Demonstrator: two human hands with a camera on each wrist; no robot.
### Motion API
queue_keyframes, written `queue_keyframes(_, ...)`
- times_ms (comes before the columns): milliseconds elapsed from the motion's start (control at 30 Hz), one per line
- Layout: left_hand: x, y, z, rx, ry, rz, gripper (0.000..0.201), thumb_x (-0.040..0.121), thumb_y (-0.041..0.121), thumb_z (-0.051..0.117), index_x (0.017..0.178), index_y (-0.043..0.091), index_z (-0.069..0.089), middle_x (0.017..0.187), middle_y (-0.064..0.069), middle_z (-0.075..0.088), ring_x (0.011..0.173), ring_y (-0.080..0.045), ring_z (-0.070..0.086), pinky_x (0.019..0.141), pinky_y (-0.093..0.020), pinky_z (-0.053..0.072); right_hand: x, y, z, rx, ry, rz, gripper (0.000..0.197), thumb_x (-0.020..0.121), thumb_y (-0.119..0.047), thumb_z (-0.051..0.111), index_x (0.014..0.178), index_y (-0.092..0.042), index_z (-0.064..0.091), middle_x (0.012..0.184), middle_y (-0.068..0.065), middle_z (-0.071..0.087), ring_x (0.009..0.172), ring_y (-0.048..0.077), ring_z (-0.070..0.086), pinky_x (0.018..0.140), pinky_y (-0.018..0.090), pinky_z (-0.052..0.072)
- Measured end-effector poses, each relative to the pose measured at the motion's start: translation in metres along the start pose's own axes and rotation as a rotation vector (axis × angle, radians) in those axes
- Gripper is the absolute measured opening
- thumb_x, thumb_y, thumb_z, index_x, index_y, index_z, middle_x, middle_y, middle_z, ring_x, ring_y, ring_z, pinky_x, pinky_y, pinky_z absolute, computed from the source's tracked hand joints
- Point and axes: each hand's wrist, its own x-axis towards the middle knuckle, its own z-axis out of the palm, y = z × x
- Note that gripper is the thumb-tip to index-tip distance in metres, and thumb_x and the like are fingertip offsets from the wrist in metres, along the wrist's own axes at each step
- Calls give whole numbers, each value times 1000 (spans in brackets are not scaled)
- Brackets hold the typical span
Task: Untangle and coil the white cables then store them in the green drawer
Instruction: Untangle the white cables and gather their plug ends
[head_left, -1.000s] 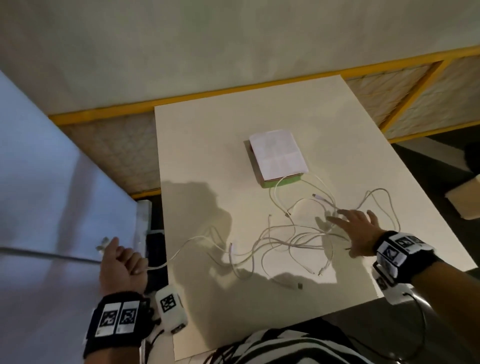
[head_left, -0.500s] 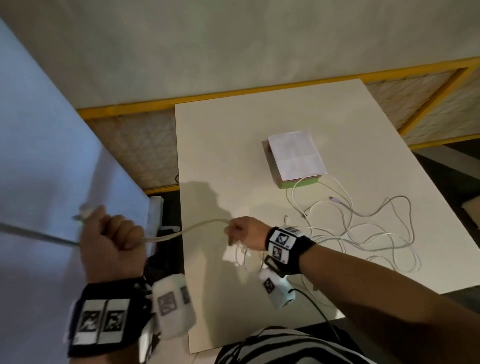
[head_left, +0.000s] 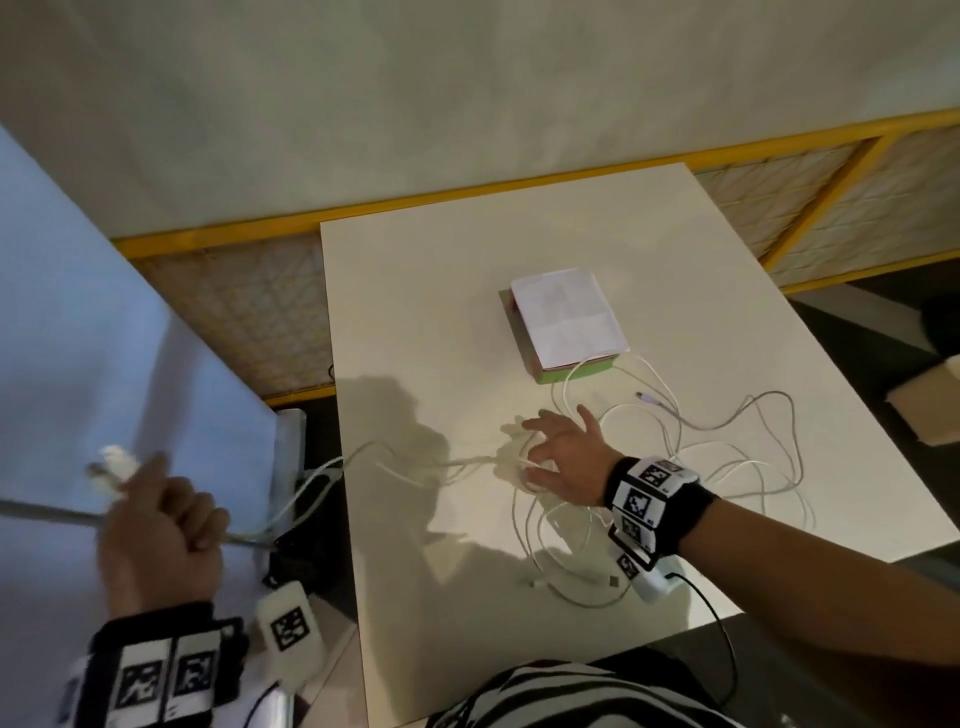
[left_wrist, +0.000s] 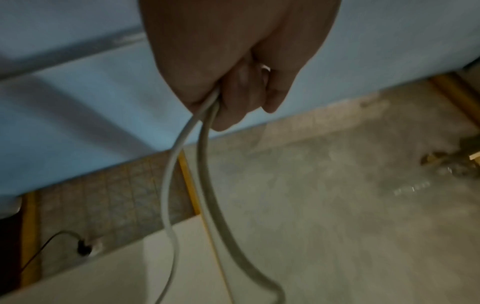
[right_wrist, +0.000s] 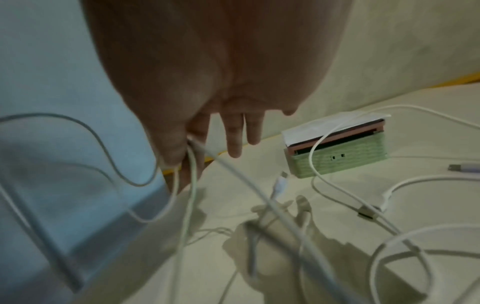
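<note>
Over tangle, right hand apparently returned.

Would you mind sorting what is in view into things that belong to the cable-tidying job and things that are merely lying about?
Part of the job:
- white cables, tangled on the table
- green drawer, shut
- left hand, gripping a cable
- right hand, pinching a cable

Lying about:
- white paper on top of the drawer unit
- cardboard piece on the floor
</note>
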Motion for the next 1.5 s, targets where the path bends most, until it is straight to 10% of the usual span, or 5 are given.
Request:
queue_keyframes(100, -15, -36, 39, 213, -66, -24, 45, 96, 17, 47, 52, 25, 41, 35, 8, 28, 31, -5, 12, 36, -15, 13, -3, -6, -9, 421, 191, -33, 29, 92, -34, 52, 94, -10, 69, 103, 6, 68, 100, 23, 60, 94, 39, 42)
queue_keyframes(300, -51, -100, 118, 821, -368, -86, 36, 88, 40, 63, 62, 15, 61, 35, 6, 38, 35, -9, 33, 43, -21, 27, -11, -32, -28, 587, 117, -100, 26, 95, -28, 49, 85, -8, 63, 65, -3, 67, 60, 16, 58, 63, 22, 43)
queue_keyframes(900, -40, -50, 139, 142, -253, 107, 40, 100, 30, 44, 65, 11, 51, 34, 11, 29, 29, -3, 20, 36, -16, 17, -36, 3, -12, 690, 66, 17, 24, 87, -32, 61, 64, -25, 57, 53, -12, 49, 50, -3, 47, 55, 9, 35)
queue_keyframes(1133, -35, -56, 125, 171, -231, 105, 42, 99, 32, 46, 63, 13, 56, 36, 11, 25, 31, -4, 20, 38, -17, 17, -34, 14, 8, 858, -39, 39, 32, 81, -54, 57, 76, -23, 50, 76, -3, 50, 74, 13, 50, 79, 35, 45)
queue_keyframes(1500, -21, -55, 96, 196, -65, 91, 39, 100, 31, 45, 66, 13, 51, 34, 11, 26, 29, -3, 21, 34, -15, 19, -35, 32, 12, 978, 120, 157, 22, 94, -14, 51, 77, -13, 66, 74, 7, 67, 69, 19, 64, 70, 34, 54)
